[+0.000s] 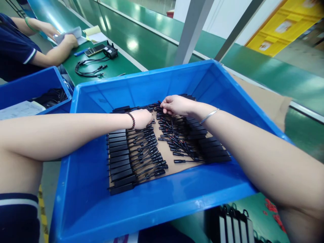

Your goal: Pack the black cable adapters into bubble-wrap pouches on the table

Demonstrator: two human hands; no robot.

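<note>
Both hands reach into a large blue plastic bin (157, 216). Rows of flat black adapter boxes with short cables lie on a cardboard sheet (168, 158), a left row (120, 158) and a right row (214, 148), their connectors turned toward the middle. My left hand (143, 118), with a beaded bracelet, is closed over the far part of the left row; what its curled fingers hold is hidden. Opposite it, my right hand (174, 104) pinches a black cable connector (159, 102) at the far end of the right row. Small red bands show on several right-row cables.
At the far left a co-worker's hands (68, 40) hold papers beside black cables (91, 69) on the green bench. A second blue bin (32, 79) stands left. Metal posts (192, 30) rise behind, yellow crates (274, 33) beyond. Red bands (272, 206) lie lower right.
</note>
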